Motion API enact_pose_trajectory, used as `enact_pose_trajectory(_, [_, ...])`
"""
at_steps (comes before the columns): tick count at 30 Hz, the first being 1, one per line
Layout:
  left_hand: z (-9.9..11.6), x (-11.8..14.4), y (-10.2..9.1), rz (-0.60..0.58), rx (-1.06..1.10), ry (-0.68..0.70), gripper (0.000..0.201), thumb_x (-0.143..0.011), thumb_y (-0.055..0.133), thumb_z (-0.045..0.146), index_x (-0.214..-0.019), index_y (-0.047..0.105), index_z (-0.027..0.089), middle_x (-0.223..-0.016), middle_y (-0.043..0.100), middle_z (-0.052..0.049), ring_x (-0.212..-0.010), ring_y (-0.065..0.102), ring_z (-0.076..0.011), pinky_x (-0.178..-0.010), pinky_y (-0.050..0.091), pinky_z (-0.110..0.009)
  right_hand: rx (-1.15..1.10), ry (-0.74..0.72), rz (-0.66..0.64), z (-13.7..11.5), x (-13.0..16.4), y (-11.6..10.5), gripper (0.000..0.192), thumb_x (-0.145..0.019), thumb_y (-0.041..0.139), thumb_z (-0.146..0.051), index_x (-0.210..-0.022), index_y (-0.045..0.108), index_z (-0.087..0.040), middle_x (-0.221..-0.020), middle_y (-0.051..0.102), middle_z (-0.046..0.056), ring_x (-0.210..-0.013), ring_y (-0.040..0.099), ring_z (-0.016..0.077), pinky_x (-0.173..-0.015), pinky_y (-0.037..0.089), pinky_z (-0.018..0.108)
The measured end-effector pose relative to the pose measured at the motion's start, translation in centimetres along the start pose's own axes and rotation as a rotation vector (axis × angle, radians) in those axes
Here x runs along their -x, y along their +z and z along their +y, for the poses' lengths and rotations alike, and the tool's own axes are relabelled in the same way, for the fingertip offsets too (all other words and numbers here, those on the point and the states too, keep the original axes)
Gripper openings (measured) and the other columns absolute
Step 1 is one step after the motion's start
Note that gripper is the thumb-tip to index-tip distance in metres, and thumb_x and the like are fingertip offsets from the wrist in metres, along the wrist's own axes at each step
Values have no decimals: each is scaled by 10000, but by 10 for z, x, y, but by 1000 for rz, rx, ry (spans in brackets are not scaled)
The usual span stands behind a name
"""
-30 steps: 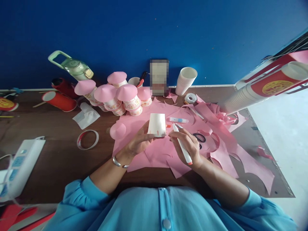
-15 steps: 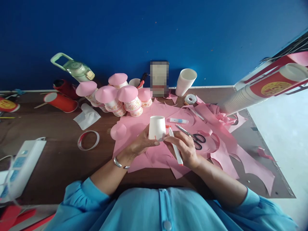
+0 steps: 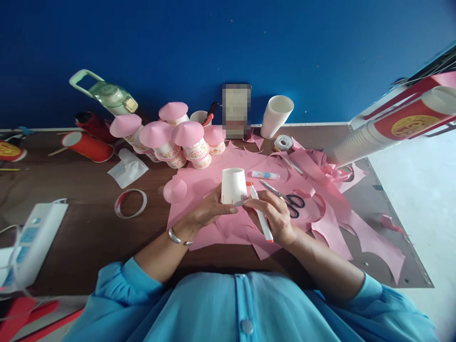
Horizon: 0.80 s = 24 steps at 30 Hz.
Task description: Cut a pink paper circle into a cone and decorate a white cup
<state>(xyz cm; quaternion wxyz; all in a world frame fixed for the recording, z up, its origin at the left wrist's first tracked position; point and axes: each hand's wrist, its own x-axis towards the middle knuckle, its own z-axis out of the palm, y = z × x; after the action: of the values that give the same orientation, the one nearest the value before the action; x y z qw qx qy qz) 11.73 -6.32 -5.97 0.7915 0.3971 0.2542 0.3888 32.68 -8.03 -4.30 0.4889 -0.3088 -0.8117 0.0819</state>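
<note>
In the head view, the left hand (image 3: 210, 211) gripped an upturned white paper cup (image 3: 233, 186) above the pink paper sheets (image 3: 228, 223). The right hand (image 3: 276, 216), fingers curled, held a white marker pen (image 3: 261, 216), its tip touching the cup's right side. Black-handled scissors (image 3: 290, 202) lay just right of the cup.

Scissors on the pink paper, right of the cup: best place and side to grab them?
Grip the scissors at the black handle loops, probably coming from the right and above. They lie flat on the pink paper with blades pointing up-left toward the glue tube; the right hand, holding a marker, crowds the blade side, while the loops lie clear.
</note>
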Motion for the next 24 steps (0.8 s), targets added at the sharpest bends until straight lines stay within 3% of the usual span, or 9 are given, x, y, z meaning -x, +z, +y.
enact_pose_trajectory(4, [3, 1, 0, 46, -22, -3, 508, -815, 874, 288, -1288, 703, 217, -1189, 772, -99, -1146, 708, -292, -1027, 521, -427, -42, -22, 19, -5, -6, -8, 308, -1008, 651, -192, -1316, 652, -179, -880, 701, 59, -725, 672, 182, -628, 577, 297])
enact_pose_trajectory(8, [4, 1, 0, 42, -27, 14, 559, -817, 873, 324, -1335, 689, 225, -1313, 743, -114, -1278, 656, -330, -1095, 493, -463, -43, 4, 26, -10, -12, -19, 388, -1103, 472, -404, -1336, 688, -180, -823, 655, 57, -663, 635, 177, -568, 541, 300])
enact_pose_trajectory(14, [-3, 0, -3, 26, -36, 28, 538, -839, 854, 349, -1336, 697, 215, -1361, 728, -131, -1287, 661, -335, -1106, 489, -463, -161, 104, 42, -17, -16, -21, 281, -984, 574, -122, -1250, 629, -195, -798, 712, 27, -638, 682, 159, -598, 590, 277])
enact_pose_trajectory(19, [-6, 2, -6, 33, -40, 30, 494, -843, 850, 334, -1305, 715, 223, -1302, 756, -123, -1235, 687, -324, -1049, 524, -430, -126, -9, -3, -17, -19, -21, 205, -957, 581, -124, -1127, 668, -201, -792, 702, 39, -641, 685, 161, -556, 585, 264])
enact_pose_trajectory(24, [-4, 2, -5, 30, -56, 43, 430, -832, 855, 276, -1242, 736, 222, -1190, 780, -97, -1144, 703, -286, -984, 532, -383, -145, 32, 18, -18, -19, -18, 290, -890, 584, -69, -1151, 640, -183, -781, 720, 29, -614, 703, 163, -536, 569, 254])
